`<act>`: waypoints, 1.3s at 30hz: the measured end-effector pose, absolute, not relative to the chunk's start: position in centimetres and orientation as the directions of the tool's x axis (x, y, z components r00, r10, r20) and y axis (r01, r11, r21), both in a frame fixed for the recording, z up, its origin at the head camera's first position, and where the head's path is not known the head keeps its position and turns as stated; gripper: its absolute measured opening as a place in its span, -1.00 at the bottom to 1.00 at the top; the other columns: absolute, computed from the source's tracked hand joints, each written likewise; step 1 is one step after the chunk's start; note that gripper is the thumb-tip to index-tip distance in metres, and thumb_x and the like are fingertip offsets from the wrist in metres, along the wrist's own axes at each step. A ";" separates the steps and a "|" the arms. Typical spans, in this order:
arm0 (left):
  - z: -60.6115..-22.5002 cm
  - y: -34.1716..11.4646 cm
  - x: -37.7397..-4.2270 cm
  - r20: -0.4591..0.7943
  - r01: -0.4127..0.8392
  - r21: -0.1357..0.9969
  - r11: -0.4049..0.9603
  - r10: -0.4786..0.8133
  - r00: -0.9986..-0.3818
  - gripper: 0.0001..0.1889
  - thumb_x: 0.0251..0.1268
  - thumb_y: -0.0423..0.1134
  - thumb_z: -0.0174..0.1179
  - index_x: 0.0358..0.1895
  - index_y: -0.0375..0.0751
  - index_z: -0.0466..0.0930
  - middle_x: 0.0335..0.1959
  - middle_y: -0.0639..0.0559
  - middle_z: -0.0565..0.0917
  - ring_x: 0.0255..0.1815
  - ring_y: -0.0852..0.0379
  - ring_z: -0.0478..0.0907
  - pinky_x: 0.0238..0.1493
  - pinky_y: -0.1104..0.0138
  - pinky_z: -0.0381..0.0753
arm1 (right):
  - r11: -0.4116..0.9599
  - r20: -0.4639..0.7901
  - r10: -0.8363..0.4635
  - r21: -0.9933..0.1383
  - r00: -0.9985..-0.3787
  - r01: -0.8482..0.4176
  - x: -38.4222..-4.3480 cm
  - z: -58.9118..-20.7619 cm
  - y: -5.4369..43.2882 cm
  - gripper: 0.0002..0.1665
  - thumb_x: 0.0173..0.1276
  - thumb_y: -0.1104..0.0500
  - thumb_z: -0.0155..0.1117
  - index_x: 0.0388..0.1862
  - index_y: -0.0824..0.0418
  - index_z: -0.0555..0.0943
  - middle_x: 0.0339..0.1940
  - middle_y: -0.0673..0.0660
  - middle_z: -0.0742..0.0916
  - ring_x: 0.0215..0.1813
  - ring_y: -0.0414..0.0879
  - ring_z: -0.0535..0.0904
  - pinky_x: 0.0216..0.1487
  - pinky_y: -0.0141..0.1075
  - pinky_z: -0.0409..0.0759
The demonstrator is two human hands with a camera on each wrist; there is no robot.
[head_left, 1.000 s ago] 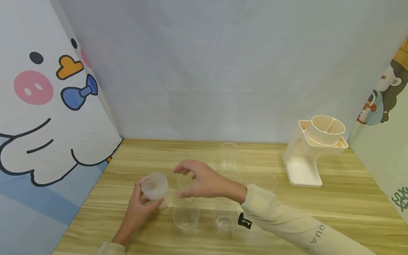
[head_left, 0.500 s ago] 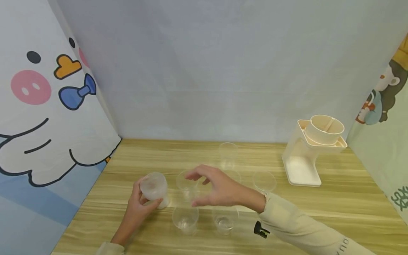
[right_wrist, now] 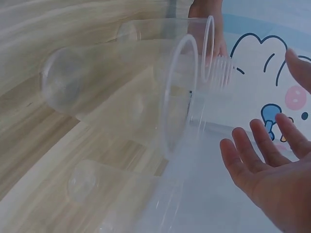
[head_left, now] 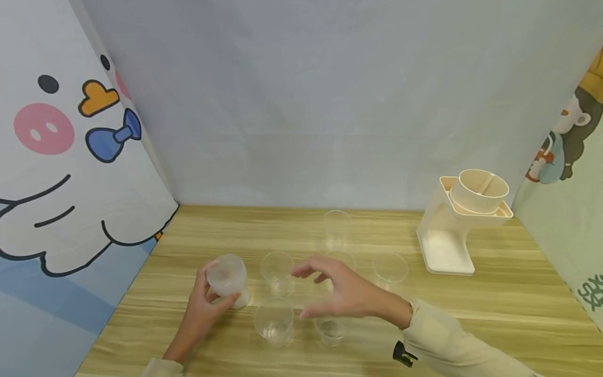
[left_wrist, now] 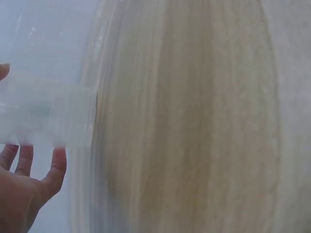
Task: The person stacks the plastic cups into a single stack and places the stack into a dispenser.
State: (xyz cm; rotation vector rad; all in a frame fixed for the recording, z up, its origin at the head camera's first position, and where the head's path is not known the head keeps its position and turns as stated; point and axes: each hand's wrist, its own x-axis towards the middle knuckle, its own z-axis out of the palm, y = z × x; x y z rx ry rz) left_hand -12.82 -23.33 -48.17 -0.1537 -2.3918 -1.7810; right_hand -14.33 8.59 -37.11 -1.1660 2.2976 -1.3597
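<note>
We grip the cup stack (head_left: pixel 228 277) with our left hand (head_left: pixel 205 303), our right hand (head_left: pixel 341 290) wide-spread and empty above standing cups (head_left: pixel 275 323)

Head: soft, even light | left wrist: fuzzy, bench (left_wrist: pixel 194 116) looks bent | right wrist: dimmer, shine on big clear cup (right_wrist: pixel 121 92)

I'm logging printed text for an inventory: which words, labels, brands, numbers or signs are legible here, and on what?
None: no text can be read in any view.
Clear cups, cup stack, cream stand: no legible lettering.
Right sleeve: no legible lettering.
Green squiggles on the right backdrop: apparently a drawing; no letters discernible.
</note>
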 end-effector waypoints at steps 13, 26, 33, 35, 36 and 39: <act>-48.2 -23.3 -12.8 0.177 0.167 0.947 0.274 -0.013 -0.984 -0.14 0.00 -0.46 0.39 0.36 -0.17 0.08 0.22 -0.21 0.31 0.06 0.30 0.39 -0.08 0.38 0.55 | 0.252 0.219 -0.670 -0.832 -0.710 -0.495 -13.2 -39.7 10.7 -0.26 0.01 -0.01 0.53 0.19 0.00 0.45 0.12 -0.11 0.56 0.17 -0.13 0.45 0.11 -0.19 0.48; -48.2 -23.4 -12.8 0.177 0.167 0.949 0.267 -0.013 -0.984 -0.15 0.01 -0.47 0.38 0.37 -0.16 0.08 0.24 -0.20 0.28 0.07 0.30 0.38 -0.08 0.40 0.54 | 0.222 0.231 -0.632 -0.861 -0.740 -0.458 -11.5 -41.6 12.3 -0.19 0.02 0.01 0.54 0.25 0.00 0.38 0.19 -0.04 0.52 0.18 0.03 0.43 0.10 -0.07 0.48; -48.2 -23.4 -12.8 0.177 0.168 0.949 0.268 -0.010 -0.984 -0.15 0.01 -0.48 0.38 0.36 -0.16 0.07 0.23 -0.19 0.29 0.05 0.31 0.39 -0.09 0.40 0.55 | 0.235 0.255 -0.606 -0.848 -0.753 -0.476 -10.6 -42.9 12.9 -0.07 -0.04 -0.03 0.57 0.31 -0.02 0.32 0.22 -0.01 0.50 0.17 0.05 0.44 0.07 -0.11 0.50; -48.3 -23.4 -12.9 0.182 0.173 0.949 0.264 -0.008 -0.983 -0.15 0.01 -0.49 0.38 0.36 -0.17 0.07 0.23 -0.18 0.30 0.05 0.32 0.40 -0.10 0.40 0.55 | 0.225 0.267 -0.600 -0.848 -0.754 -0.479 -10.4 -43.3 12.9 -0.04 -0.06 -0.03 0.57 0.32 0.00 0.31 0.22 0.00 0.50 0.17 0.06 0.45 0.06 -0.11 0.51; -48.3 -23.4 -12.9 0.186 0.177 0.949 0.261 -0.008 -0.983 -0.14 0.00 -0.50 0.38 0.36 -0.17 0.07 0.22 -0.17 0.30 0.05 0.31 0.40 -0.10 0.40 0.55 | 0.223 0.273 -0.597 -0.847 -0.755 -0.483 -10.4 -43.5 12.9 -0.03 -0.06 -0.03 0.58 0.33 0.01 0.31 0.22 0.00 0.50 0.17 0.07 0.45 0.06 -0.11 0.51; -48.3 -23.4 -13.0 0.197 0.188 0.947 0.259 -0.009 -0.980 -0.14 -0.01 -0.51 0.38 0.36 -0.19 0.08 0.21 -0.16 0.30 0.05 0.31 0.40 -0.12 0.41 0.55 | 0.227 0.281 -0.591 -0.841 -0.757 -0.490 -10.2 -44.0 13.0 -0.01 -0.06 0.00 0.58 0.34 0.09 0.29 0.24 0.03 0.49 0.17 0.06 0.44 0.05 -0.12 0.51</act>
